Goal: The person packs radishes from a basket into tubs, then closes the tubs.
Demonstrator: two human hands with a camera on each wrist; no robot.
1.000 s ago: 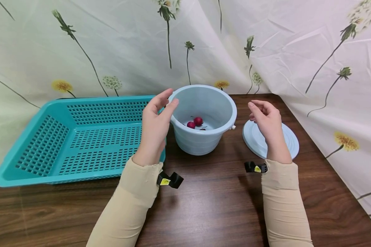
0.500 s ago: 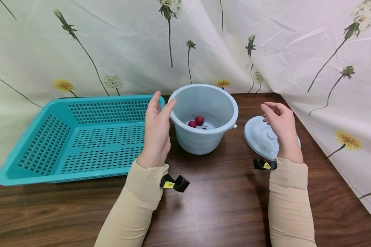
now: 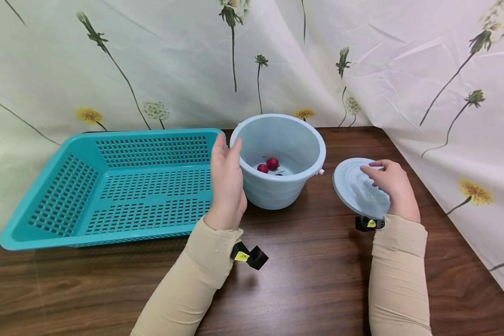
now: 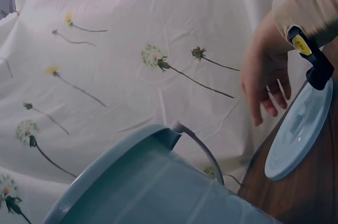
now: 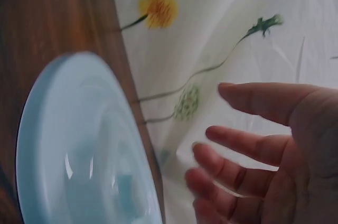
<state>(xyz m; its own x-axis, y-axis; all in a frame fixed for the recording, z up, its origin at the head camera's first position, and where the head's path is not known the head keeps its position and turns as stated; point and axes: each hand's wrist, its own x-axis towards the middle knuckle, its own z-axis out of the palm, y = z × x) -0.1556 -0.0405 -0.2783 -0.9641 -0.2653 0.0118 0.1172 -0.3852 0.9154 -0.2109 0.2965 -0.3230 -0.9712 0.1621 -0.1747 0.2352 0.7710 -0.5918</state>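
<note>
A light blue bucket (image 3: 273,191) stands on the wooden table, with red radishes (image 3: 272,163) on its bottom. Beside its left side is my left hand (image 3: 227,186), fingers straight and pointing up, holding nothing. Over the round light blue lid (image 3: 354,186) on the right hovers my right hand (image 3: 392,184), its fingers loosely bent and nothing between them. The right wrist view shows a gap between those fingers (image 5: 248,150) and the lid (image 5: 79,145). In the left wrist view the bucket's rim and handle (image 4: 203,147) fill the lower part.
A turquoise perforated basket (image 3: 67,238) sits left of the bucket, its right end partly behind the left hand. A white cloth with dandelion prints (image 3: 185,60) hangs behind and to the right of the table (image 3: 302,280).
My right hand has moved right and down, from beside the lid's left part to above it. My left hand has shifted slightly right, and its fingers have straightened.
</note>
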